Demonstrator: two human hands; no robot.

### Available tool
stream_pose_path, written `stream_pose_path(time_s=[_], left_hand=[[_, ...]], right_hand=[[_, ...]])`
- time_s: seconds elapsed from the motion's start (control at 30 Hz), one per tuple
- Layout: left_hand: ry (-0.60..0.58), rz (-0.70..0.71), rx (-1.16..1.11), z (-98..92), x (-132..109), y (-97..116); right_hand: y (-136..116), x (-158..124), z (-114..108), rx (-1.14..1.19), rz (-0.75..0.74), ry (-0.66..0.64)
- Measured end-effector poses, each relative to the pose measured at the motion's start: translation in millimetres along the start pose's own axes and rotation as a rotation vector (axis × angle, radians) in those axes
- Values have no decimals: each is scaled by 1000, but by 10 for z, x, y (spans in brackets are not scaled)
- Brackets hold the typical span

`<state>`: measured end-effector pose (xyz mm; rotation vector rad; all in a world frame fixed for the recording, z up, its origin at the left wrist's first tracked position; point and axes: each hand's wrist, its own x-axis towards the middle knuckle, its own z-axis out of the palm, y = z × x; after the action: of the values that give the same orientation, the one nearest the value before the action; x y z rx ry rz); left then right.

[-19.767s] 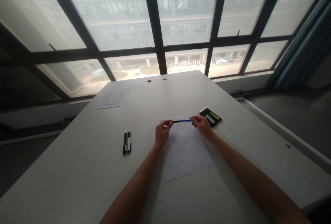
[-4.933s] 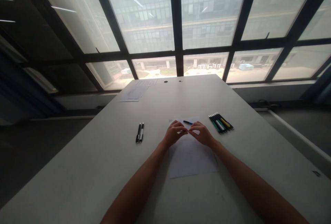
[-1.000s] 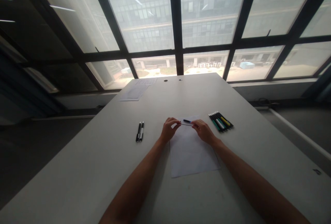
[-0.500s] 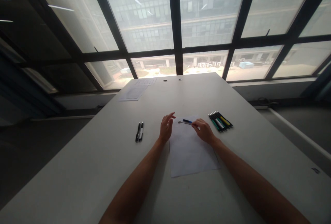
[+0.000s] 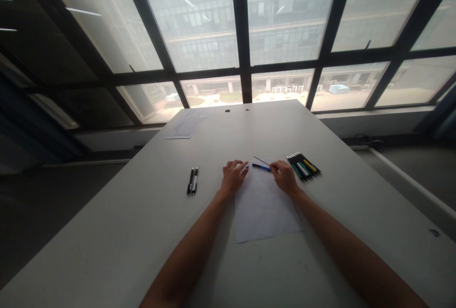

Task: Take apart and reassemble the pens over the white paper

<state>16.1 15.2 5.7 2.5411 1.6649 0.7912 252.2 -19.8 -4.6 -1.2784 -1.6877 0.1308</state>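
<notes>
My right hand (image 5: 285, 177) pinches a thin dark rod like a pen refill (image 5: 261, 160), its free end pointing up and left above the paper. Just under that rod lies a blue pen barrel (image 5: 261, 167) on a white sheet of paper (image 5: 267, 213); its right end reaches toward my right fingers. My left hand (image 5: 233, 175) rests at the sheet's upper left corner, thumb and fingers curled round a small dark piece too tiny to name.
Two black-and-white pens (image 5: 192, 181) lie left of my hands on the white table (image 5: 160, 222). A row of several pens (image 5: 304, 166), some with green or yellow parts, lies at the right. Printed sheets (image 5: 183, 126) are at the far left edge, before the windows.
My left hand has moved right and down onto the small piece on the paper, its fingers closing. My right hand has shifted slightly right, and the rod's free end has swung upward.
</notes>
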Motion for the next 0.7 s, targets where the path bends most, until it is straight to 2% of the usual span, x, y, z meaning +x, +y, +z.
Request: stream_pose_path(time_s=[0.13, 0.33, 0.47, 0.7], left_hand=[[-41, 70, -68, 32, 0, -9], [-7, 122, -182, 65, 23, -64], [-23, 90, -204, 59, 44, -67], [36, 27, -205, 9, 33, -19]], right_hand=[[-14, -6, -8, 6, -2, -1], [-26, -10, -19, 30, -8, -9], [-32, -10, -27, 28, -16, -14], [-21, -18, -29, 30, -22, -8]])
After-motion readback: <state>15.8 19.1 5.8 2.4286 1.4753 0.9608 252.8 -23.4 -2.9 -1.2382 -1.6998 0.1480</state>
